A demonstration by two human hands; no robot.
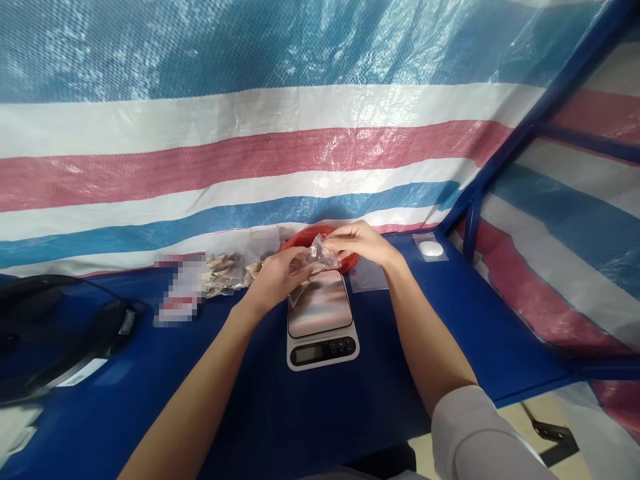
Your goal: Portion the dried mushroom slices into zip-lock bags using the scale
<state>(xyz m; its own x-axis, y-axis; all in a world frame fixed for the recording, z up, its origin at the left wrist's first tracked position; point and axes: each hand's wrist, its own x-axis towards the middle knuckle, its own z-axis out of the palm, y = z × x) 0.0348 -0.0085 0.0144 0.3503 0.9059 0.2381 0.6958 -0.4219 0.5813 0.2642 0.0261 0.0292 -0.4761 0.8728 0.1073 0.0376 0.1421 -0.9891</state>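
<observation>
Striped sheeting (250,150) along the far side; blue tabletop (320,420) below. White scale (324,313) mid-table, red container (305,236) just beyond its far edge. Left hand (273,279) closed on a clear bag (320,255), right hand (364,241) pinching its right end; bag over the scale's far part, contact unclear. Left: clear packet of pale pieces (223,272). Far right: white oval object (431,249).

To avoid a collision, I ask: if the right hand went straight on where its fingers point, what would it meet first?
The right hand would first meet the clear plastic bag; beyond it, probably the left hand, though depth is unclear.
</observation>
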